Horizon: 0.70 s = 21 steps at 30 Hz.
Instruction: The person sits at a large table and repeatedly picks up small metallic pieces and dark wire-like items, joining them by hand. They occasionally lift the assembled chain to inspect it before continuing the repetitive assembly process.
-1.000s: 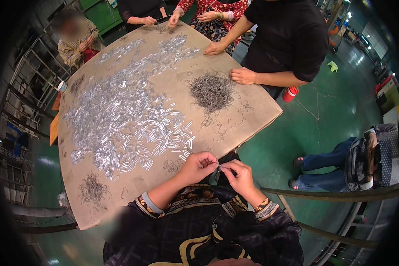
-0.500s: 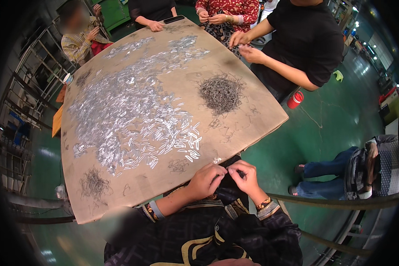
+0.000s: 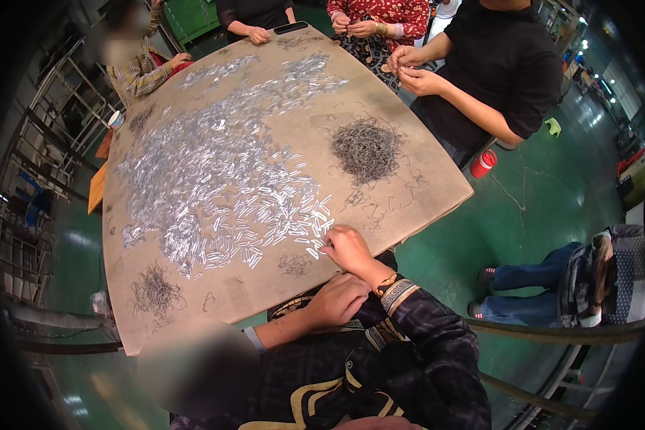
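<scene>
My right hand (image 3: 351,248) reaches over the table, its fingers bent down at the near right edge of a wide spread of small, shiny silver strips (image 3: 222,215). Its fingertips touch or nearly touch the outermost strips; anything between them is too small to make out. Below it, at the table's near edge, my left hand (image 3: 339,299) is closed with curled fingers, and the right wrist passes close by it. What the left fingers hold, if anything, is hidden. A small scatter of thin, dark, bent wire pieces (image 3: 294,265) lies left of my hands.
A dense heap of dark wire pieces (image 3: 368,150) sits on the brown-covered table (image 3: 423,179), and a looser one (image 3: 155,292) at the near left. Several people work around the far sides. A phone (image 3: 291,28) lies at the far edge. A red container (image 3: 483,163) stands beyond the right edge.
My hands were together at the table edge, fingertips pinched. The right hand has moved forward and left to the silver strips; the left stays near the edge, fingers curled. The view has shifted slightly.
</scene>
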### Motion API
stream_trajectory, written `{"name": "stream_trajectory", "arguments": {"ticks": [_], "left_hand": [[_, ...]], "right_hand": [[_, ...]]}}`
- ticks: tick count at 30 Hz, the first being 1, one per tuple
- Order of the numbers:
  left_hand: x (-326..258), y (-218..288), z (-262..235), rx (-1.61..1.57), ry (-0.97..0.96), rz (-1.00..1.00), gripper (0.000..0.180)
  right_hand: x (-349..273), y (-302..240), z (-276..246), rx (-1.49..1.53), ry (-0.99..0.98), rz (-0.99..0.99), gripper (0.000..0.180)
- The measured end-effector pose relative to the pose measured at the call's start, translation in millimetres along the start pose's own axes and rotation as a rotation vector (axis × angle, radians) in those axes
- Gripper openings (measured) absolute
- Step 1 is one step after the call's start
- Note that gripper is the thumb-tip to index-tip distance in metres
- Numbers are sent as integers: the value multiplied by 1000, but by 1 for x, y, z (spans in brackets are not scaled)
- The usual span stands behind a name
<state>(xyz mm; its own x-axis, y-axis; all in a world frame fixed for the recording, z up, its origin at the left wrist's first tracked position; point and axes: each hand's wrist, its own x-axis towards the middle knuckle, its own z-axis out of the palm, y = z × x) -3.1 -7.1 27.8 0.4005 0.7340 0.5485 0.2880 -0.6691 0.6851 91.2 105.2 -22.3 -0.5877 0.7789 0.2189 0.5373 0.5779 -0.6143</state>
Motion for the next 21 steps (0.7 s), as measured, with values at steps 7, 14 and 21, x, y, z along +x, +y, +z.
{"name": "stream_trajectory", "arguments": {"ticks": [7, 14, 21], "left_hand": [[-4, -4, 3, -27, 30, -60, 16], [-2, -12, 7, -81, 73, -219, 15], [8, -10, 7, -96, 116, -305, 12]], "right_hand": [[1, 3, -6, 15, 12, 60, 13], [-42, -12, -63, 792, 111, 445, 15], [-83, -28, -81, 801, 227, 399, 8]]}}
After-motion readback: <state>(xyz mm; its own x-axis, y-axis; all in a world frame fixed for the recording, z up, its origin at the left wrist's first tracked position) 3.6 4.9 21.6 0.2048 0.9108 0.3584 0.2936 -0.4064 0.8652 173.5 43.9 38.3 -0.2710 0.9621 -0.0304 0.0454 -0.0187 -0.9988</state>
